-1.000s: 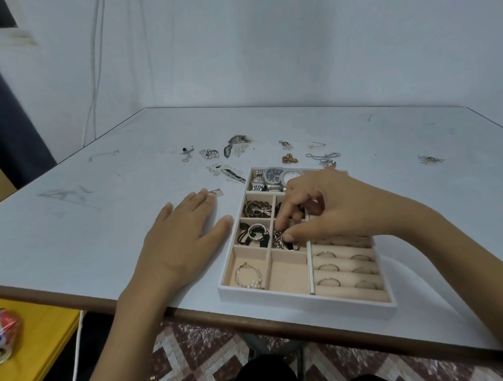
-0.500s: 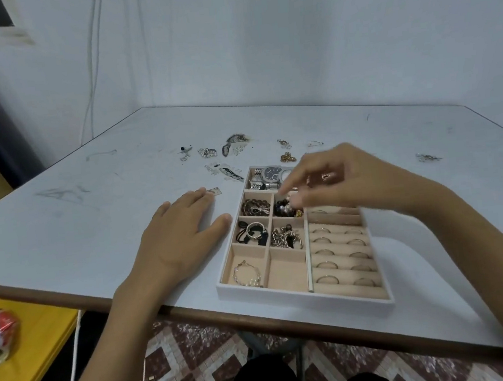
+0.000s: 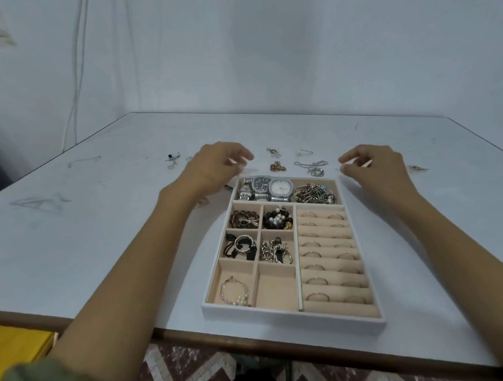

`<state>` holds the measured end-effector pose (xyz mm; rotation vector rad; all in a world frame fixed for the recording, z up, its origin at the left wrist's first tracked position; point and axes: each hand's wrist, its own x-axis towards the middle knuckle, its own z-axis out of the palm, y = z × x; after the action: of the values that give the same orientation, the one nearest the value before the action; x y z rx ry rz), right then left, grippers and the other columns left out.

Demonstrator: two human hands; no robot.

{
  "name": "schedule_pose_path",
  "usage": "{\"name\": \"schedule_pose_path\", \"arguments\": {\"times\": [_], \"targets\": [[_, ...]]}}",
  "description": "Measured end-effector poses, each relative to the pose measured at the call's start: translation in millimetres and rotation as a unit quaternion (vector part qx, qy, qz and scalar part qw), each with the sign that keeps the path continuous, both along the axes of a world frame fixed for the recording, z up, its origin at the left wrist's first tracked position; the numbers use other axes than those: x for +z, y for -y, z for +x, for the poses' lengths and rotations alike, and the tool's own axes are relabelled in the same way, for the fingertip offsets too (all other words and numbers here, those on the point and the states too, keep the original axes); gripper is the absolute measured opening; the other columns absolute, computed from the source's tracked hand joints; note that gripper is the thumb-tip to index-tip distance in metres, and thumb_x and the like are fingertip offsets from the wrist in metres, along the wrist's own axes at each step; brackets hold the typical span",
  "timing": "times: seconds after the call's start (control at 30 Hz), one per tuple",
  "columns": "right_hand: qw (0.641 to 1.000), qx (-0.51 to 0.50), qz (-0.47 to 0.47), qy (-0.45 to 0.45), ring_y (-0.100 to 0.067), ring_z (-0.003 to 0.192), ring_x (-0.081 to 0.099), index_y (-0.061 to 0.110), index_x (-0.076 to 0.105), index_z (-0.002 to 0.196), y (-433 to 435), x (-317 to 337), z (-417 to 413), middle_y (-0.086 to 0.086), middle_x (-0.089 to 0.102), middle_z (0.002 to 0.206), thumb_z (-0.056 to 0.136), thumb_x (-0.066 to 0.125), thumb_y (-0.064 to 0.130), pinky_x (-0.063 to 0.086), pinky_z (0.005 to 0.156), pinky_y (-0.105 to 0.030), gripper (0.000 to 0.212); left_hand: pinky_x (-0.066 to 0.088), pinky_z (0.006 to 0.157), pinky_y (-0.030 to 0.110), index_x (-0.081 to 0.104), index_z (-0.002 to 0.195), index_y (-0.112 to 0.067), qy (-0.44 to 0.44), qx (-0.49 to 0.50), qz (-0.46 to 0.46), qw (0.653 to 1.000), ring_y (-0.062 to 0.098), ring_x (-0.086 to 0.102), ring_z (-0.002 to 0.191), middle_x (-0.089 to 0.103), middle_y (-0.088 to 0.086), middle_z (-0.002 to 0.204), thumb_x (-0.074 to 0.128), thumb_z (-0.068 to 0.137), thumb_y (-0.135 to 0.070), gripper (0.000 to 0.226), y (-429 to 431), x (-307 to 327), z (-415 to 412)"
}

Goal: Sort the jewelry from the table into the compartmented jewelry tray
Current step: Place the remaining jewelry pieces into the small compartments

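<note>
Both hands hover past the far end of the tray (image 3: 291, 313) near the table's (image 3: 94, 238) front edge, the left hand (image 3: 213, 166) and right hand (image 3: 371, 165) each loosely curled and holding nothing, with loose jewelry (image 3: 311, 165) lying on the tabletop between them.

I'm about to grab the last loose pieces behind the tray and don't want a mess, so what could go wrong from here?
1. The silver chain lies in loose loops; pinched at one end, it may drag or tangle.
2. The bracelet compartment is already heaped, so more pieces could spill over its wall.
3. The jewelry tray sits near the table's front edge; a forearm nudge might push it off.
4. The small piece beyond the right hand is easy to overlook.
</note>
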<state>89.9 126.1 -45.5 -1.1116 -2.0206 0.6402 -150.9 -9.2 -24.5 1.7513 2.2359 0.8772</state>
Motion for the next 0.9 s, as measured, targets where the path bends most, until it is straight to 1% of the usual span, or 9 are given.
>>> {"name": "schedule_pose_path", "arguments": {"times": [0.1, 0.2, 0.3, 0.4, 0.5, 0.57, 0.67, 0.77, 0.9], "targets": [[0.999, -0.035, 0.018, 0.016, -0.018, 0.073, 0.055, 0.026, 0.07, 0.091, -4, -9, -1, 0.003, 0.063, 0.08, 0.082, 0.062, 0.018, 0.037, 0.064, -0.027, 0.014, 0.042, 0.1, 0.031, 0.063, 0.118, -0.023, 0.02, -0.079, -0.008, 0.997, 0.008, 0.056, 0.105, 0.065, -0.004, 0.116, 0.057, 0.093, -0.012, 0.028, -30, -1, -2], [0.998, -0.052, 0.025, 0.025, -0.015, 0.075, 0.056, 0.026, 0.07, 0.093, -5, -11, -3, 0.004, 0.064, 0.083, 0.083, 0.061, 0.019, 0.033, 0.057, -0.021, 0.016, 0.04, 0.102, 0.036, 0.064, 0.118, -0.028, -0.002, -0.089, -0.02, 0.996, 0.007, 0.058, 0.108, 0.065, -0.01, 0.119, 0.061, 0.09, -0.028, 0.028, -53, -1, 1], [0.998, -0.051, 0.027, 0.04, -0.014, 0.076, 0.056, 0.027, 0.07, 0.092, -7, -13, -4, 0.007, 0.064, 0.085, 0.083, 0.06, 0.019, 0.032, 0.057, -0.018, 0.016, 0.04, 0.091, 0.028, 0.066, 0.115, -0.027, -0.022, -0.103, -0.044, 0.993, 0.008, 0.059, 0.104, 0.065, -0.009, 0.117, 0.069, 0.084, -0.032, 0.032, -66, -1, 8], [0.997, -0.052, 0.038, 0.053, -0.013, 0.077, 0.056, 0.027, 0.07, 0.092, -7, -14, -4, 0.008, 0.063, 0.084, 0.083, 0.059, 0.019, 0.032, 0.057, -0.019, 0.017, 0.043, 0.078, 0.022, 0.074, 0.099, -0.025, -0.056, -0.104, -0.035, 0.992, 0.007, 0.061, 0.09, 0.07, -0.005, 0.105, 0.072, 0.081, -0.026, 0.018, -73, -1, 12], [0.996, -0.068, 0.031, 0.052, -0.014, 0.077, 0.055, 0.027, 0.07, 0.093, -8, -12, -9, 0.008, 0.063, 0.085, 0.083, 0.058, 0.019, 0.031, 0.056, -0.019, 0.017, 0.038, 0.063, 0.012, 0.076, 0.088, -0.022, -0.068, -0.088, -0.012, 0.994, 0.003, 0.059, 0.075, 0.073, -0.006, 0.093, 0.072, 0.08, -0.018, 0.01, -75, -1, 13], [0.995, -0.078, 0.032, 0.062, -0.014, 0.077, 0.054, 0.027, 0.069, 0.094, -9, -10, -17, 0.009, 0.062, 0.085, 0.083, 0.057, 0.019, 0.029, 0.055, -0.018, 0.018, 0.041, 0.064, 0.015, 0.075, 0.085, -0.021, -0.082, -0.089, -0.008, 0.993, 0.005, 0.059, 0.074, 0.072, -0.006, 0.087, 0.073, 0.079, -0.017, 0.007, -76, -1, 13], [0.995, -0.071, 0.035, 0.066, -0.014, 0.079, 0.056, 0.026, 0.069, 0.094, -14, -5, -34, 0.008, 0.063, 0.086, 0.082, 0.057, 0.018, 0.031, 0.056, -0.021, 0.019, 0.045, 0.072, 0.025, 0.073, 0.086, -0.02, -0.082, -0.094, -0.006, 0.992, 0.009, 0.06, 0.077, 0.067, -0.01, 0.081, 0.073, 0.079, -0.018, 0.007, -75, -3, 10], [0.995, -0.05, 0.042, 0.079, -0.019, 0.093, 0.06, 0.023, 0.068, 0.1, -28, 2, -52, 0.002, 0.065, 0.099, 0.085, 0.059, 0.021, 0.035, 0.067, -0.025, 0.018, 0.04, 0.071, 0.023, 0.073, 0.089, -0.017, -0.082, -0.091, -0.001, 0.992, 0.008, 0.058, 0.076, 0.064, -0.01, 0.079, 0.073, 0.08, -0.018, 0.009, -74, -4, 8], [0.979, -0.009, 0.057, 0.194, -0.022, 0.114, 0.054, 0.023, 0.062, 0.117, -48, 11, -75, -0.003, 0.058, 0.123, 0.091, 0.057, 0.026, 0.04, 0.081, -0.03, 0.027, 0.04, 0.064, 0.016, 0.075, 0.086, -0.017, -0.085, -0.077, 0.02, 0.993, 0.005, 0.058, 0.072, 0.067, -0.008, 0.076, 0.076, 0.077, -0.019, 0.009, -74, -3, 8]]}}
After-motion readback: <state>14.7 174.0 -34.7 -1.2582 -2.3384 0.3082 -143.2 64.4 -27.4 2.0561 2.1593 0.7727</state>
